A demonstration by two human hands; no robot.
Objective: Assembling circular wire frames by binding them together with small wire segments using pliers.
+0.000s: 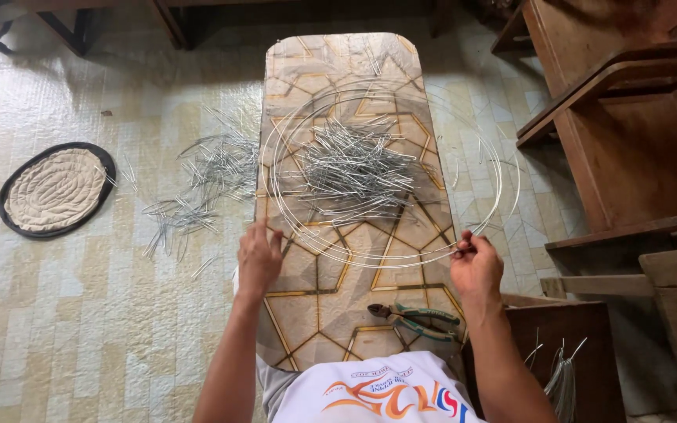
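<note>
Both hands' fingers (pixel 464 244) hide their grip on thin wire hoops (pixel 389 254).

Wire rings (pixel 389 168) on board (pixel 319 294), cut wires (pixel 350 168) inside; pliers (pixel 417 319) nearer; mat (pixel 55 190) far left.

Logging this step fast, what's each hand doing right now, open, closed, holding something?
Left hand: fingers loosely spread, touching the wire coil at its near-left edge.
Right hand: closed, pinching the wire coil at its near-right edge.
</note>
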